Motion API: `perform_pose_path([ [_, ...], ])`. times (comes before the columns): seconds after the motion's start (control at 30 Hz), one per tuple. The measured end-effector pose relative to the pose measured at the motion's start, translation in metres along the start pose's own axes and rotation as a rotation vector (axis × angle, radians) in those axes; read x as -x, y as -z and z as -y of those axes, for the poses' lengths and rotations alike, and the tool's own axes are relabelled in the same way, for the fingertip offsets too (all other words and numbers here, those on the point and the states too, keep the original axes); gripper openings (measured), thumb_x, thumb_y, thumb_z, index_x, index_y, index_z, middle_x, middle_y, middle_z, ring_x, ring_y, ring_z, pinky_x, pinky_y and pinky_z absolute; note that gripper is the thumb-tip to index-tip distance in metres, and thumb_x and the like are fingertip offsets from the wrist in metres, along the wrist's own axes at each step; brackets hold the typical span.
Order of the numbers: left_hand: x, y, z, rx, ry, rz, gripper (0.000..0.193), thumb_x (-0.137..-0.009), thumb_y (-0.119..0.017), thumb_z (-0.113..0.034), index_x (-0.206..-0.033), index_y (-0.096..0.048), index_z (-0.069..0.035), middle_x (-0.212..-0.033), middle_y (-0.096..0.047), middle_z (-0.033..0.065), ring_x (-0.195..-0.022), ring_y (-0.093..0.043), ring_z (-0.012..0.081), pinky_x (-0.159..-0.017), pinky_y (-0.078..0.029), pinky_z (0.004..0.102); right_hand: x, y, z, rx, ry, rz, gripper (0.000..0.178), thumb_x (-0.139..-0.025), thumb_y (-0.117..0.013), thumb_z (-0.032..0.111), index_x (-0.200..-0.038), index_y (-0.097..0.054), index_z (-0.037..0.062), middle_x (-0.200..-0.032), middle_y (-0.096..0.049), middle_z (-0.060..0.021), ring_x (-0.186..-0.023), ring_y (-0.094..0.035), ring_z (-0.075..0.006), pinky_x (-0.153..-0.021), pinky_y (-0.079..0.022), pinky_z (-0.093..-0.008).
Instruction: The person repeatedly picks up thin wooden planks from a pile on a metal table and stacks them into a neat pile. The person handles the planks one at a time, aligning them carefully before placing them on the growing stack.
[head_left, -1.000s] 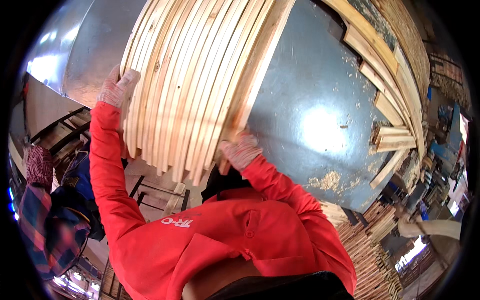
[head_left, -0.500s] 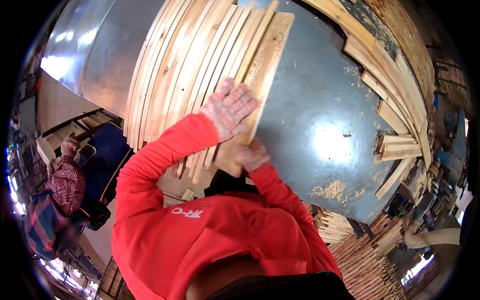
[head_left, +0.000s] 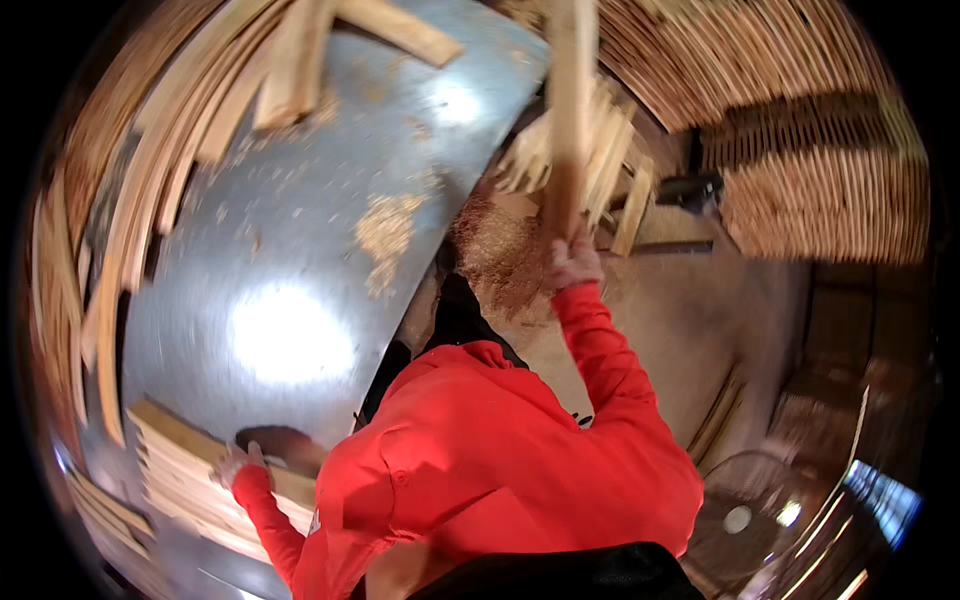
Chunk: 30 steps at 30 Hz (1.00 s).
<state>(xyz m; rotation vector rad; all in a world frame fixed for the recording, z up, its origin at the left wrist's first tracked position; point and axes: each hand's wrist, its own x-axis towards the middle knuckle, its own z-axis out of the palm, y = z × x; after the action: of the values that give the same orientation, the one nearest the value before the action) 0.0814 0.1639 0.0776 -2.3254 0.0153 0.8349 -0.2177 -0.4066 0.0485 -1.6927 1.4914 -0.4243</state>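
My right hand [head_left: 575, 262] is closed around the near end of a long wooden board [head_left: 570, 120], which points away from me past the table's edge, over a pile of strips on the floor. Motion blurs the board somewhat. Down at the left, my left hand [head_left: 238, 465] rests with its fingers apart on a row of pale wooden strips [head_left: 190, 475] lying side by side on the metal table [head_left: 225, 270]. My left hand seems to touch the outermost strip, which has a darker top face. Both hands wear thin, stained gloves.
Sawdust [head_left: 388, 235] lies on the table. Long curved-looking planks [head_left: 150, 190] line its far left side, with a loose short board [head_left: 400, 30] near the top. A floor pile of strips [head_left: 605, 150] and large stacks of slats [head_left: 825, 205] stand at the right.
I have turned to the right, away from the strip row. My right hand has swung a board off the table edge; my left hand stays behind at the strips.
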Motion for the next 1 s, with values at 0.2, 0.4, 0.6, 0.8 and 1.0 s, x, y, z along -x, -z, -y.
perform_pose_path([
  [0.2, -0.009, 0.048, -0.111, 0.34, 0.066, -0.169, 0.062, -0.089, -0.061, -0.046, -0.14, -0.044, -0.015, -0.143, -0.052, 0.015, -0.128, -0.053, 0.0361, -0.1, -0.046, 0.0514, -0.194, 0.124, -0.08, 0.72, -0.519, -0.088, 0.049, -0.1, -0.05, 0.028, -0.143, -0.046, 0.0065, -0.129, -0.063, -0.0224, -0.121, -0.061, -0.0376, -0.097, -0.051, -0.0461],
  [0.4, -0.036, 0.05, -0.213, 0.224, 0.303, -0.081, 0.054, -0.09, -0.057, -0.029, -0.135, -0.042, -0.004, -0.139, -0.051, 0.0247, -0.12, -0.057, 0.044, -0.099, -0.05, 0.0527, -0.361, 0.112, -0.214, 0.488, -0.781, -0.043, 0.048, -0.101, -0.044, 0.03, -0.145, -0.042, 0.0107, -0.141, -0.055, -0.0224, -0.128, -0.056, -0.04, -0.102, -0.047, -0.0511],
  [0.6, -0.059, 0.08, -0.217, 0.122, 0.259, 0.056, 0.055, -0.087, -0.059, -0.026, -0.136, -0.046, -0.004, -0.129, -0.061, 0.0229, -0.113, -0.063, 0.0406, -0.094, -0.051, 0.0505, -0.403, 0.055, -0.309, 0.973, -0.207, 0.257, 0.039, -0.098, -0.046, 0.021, -0.135, -0.052, 0.0112, -0.12, -0.066, -0.0203, -0.118, -0.061, -0.039, -0.098, -0.05, -0.0471],
  [0.8, 0.047, 0.069, -0.246, 1.265, -0.08, 0.071, 0.022, -0.092, -0.056, -0.007, -0.107, -0.065, 0.007, -0.098, -0.073, 0.0193, -0.091, -0.072, 0.0273, -0.075, -0.059, 0.0383, -0.416, 0.075, -0.186, 0.51, -0.022, 0.001, 0.046, -0.096, -0.053, 0.019, -0.138, -0.05, 0.0024, -0.141, -0.053, -0.0237, -0.128, -0.054, -0.0385, -0.106, -0.043, -0.0489],
  [1.0, 0.064, 0.109, -0.287, 1.039, 0.023, -0.135, 0.073, -0.088, -0.058, -0.041, -0.149, -0.037, -0.006, -0.129, -0.062, 0.0233, -0.118, -0.06, 0.041, -0.1, -0.047, 0.0438, -0.351, -0.008, 0.077, -0.285, 0.674, 0.205, 0.047, -0.094, -0.06, 0.014, -0.137, -0.053, -0.0029, -0.141, -0.055, -0.021, -0.129, -0.054, -0.0323, -0.109, -0.042, -0.0424],
])
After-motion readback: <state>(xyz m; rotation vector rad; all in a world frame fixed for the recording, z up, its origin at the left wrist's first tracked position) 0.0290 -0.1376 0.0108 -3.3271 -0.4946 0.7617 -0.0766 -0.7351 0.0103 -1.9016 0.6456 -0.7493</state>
